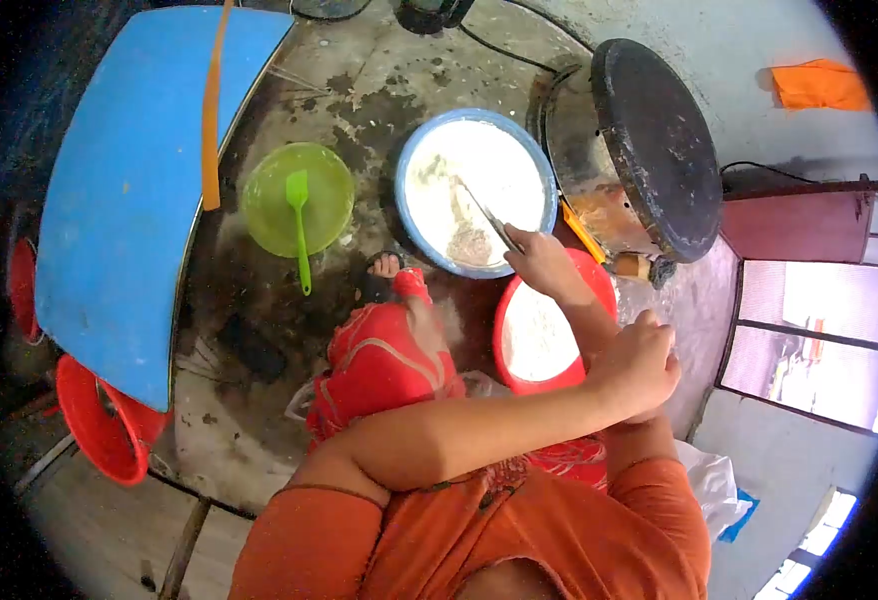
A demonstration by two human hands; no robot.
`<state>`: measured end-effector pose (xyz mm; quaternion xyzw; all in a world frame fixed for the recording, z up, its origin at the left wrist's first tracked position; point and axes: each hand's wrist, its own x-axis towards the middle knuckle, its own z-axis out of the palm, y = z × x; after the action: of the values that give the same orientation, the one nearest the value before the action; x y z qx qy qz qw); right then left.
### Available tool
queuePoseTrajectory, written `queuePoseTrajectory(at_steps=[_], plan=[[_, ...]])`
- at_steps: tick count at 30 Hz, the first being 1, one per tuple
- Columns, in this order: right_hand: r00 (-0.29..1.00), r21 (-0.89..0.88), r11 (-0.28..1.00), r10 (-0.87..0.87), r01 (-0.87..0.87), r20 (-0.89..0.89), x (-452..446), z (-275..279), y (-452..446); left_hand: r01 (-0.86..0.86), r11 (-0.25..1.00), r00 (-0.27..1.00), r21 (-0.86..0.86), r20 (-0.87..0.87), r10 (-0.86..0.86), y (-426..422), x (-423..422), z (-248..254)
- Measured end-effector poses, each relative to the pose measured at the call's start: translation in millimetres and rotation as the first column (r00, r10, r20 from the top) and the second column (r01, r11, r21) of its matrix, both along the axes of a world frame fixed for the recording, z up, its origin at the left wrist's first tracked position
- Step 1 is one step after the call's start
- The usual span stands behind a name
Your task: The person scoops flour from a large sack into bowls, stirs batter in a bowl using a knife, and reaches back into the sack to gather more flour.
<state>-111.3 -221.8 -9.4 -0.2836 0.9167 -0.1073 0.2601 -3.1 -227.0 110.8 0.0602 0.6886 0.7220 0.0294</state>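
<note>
The right hand (537, 262) grasps the handle of a metal tool (487, 213), its far end in the white powder (509, 165) inside the blue tub (401, 195). The left hand (642, 368) has curled fingers and crosses over the right arm; whether it grips anything, I cannot tell. A red tub (602, 280), also holding powder, stands just beside the blue one. Leftward, a green spatula (299, 195) rests across a green bowl (262, 215).
</note>
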Motion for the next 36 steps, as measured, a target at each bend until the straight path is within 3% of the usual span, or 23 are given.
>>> queuePoseTrajectory(at_steps=[1,4,9,11,12,14,15,16,18,19,21,24,25,26,28,31,32,33,36], plan=[[0.988,0.092,0.991,0.111,-0.102,-0.105,4.1,12.6,-0.2,0.004,1.0,1.0,-0.004,0.018,-0.004,-1.8,0.4,2.7],[0.966,0.154,0.97,0.211,-0.188,-0.153,14.8,18.2,-7.0,0.037,0.999,0.998,-0.004,0.049,-0.037,-3.6,-1.5,2.2],[0.982,0.165,0.976,0.159,-0.14,-0.103,3.0,-69.8,-27.5,-0.02,1.0,1.0,0.015,0.023,0.019,4.2,-0.8,-3.3],[0.998,-0.049,0.998,-0.045,0.043,-0.05,-8.1,-79.3,-25.7,-0.044,0.998,0.998,0.036,0.04,0.043,0.9,-1.3,-1.3],[0.957,-0.068,0.961,-0.259,0.269,0.131,-8.8,-63.1,-27.6,-0.033,0.998,0.999,0.044,0.028,0.032,0.9,-1.5,-3.4],[0.829,-0.054,0.887,-0.405,0.458,0.386,-15.7,-33.1,-22.6,-0.028,0.998,1.0,0.052,0.009,0.028,-1.4,-3.5,-3.0],[0.881,-0.063,0.903,-0.398,0.426,0.256,-13.4,-17.5,-19.9,-0.025,0.999,1.0,0.031,0.013,0.025,-3.0,-2.6,-1.3],[0.978,-0.081,0.981,-0.164,0.175,0.132,-22.0,-13.6,-9.7,-0.021,1.0,1.0,0.01,0.017,0.021,-3.9,-1.5,-0.2],[0.995,0.052,0.998,-0.012,0.018,-0.102,-17.8,7.4,-0.1,-0.036,0.998,0.999,0.044,0.024,0.035,-5.2,-0.2,2.3],[0.995,0.053,0.998,-0.012,0.017,-0.103,-16.0,16.0,-1.7,-0.024,0.998,0.999,0.055,0.034,0.022,-6.6,-0.1,3.5],[0.983,0.222,0.966,0.157,-0.133,-0.095,-14.2,23.7,-5.0,0.001,0.999,0.999,0.048,0.041,-0.003,-10.1,-0.5,5.2],[0.97,0.186,0.967,0.202,-0.174,-0.139,-10.7,-18.6,-14.6,-0.041,0.999,0.999,0.011,0.034,0.04,-6.8,-2.1,1.4],[0.962,0.19,0.96,0.233,-0.204,-0.144,-13.2,-40.1,-18.5,-0.123,0.991,0.991,0.053,-0.05,0.126,1.0,-2.5,-6.6],[0.988,0.211,0.971,0.13,-0.11,-0.085,-21.9,-79.5,-20.1,-0.12,0.992,0.991,0.05,-0.049,0.122,0.4,-2.1,-5.4],[0.994,0.116,0.993,0.027,-0.014,-0.106,-24.3,-84.6,-29.4,-0.111,0.99,0.994,0.088,0.008,0.111,-3.3,-3.4,-1.8],[0.995,0.0,0.996,-0.093,0.093,0.029,-36.9,-51.6,-22.8,-0.152,0.986,0.988,0.067,-0.017,0.154,-0.9,1.4,-5.6],[0.964,-0.026,0.975,-0.216,0.223,0.155,-41.6,-41.5,-15.6,-0.179,0.983,0.982,0.05,-0.057,0.182,-0.6,0.4,-7.9],[0.971,-0.024,0.979,-0.197,0.202,0.135,-47.9,-29.9,-7.8,-0.135,0.987,0.991,0.092,0.02,0.134,-7.2,1.6,-1.0],[0.988,0.014,0.992,-0.129,0.128,0.087,-68.8,6.5,18.1,-0.182,0.978,0.982,0.101,-0.039,0.187,-12.9,5.3,2.9]])
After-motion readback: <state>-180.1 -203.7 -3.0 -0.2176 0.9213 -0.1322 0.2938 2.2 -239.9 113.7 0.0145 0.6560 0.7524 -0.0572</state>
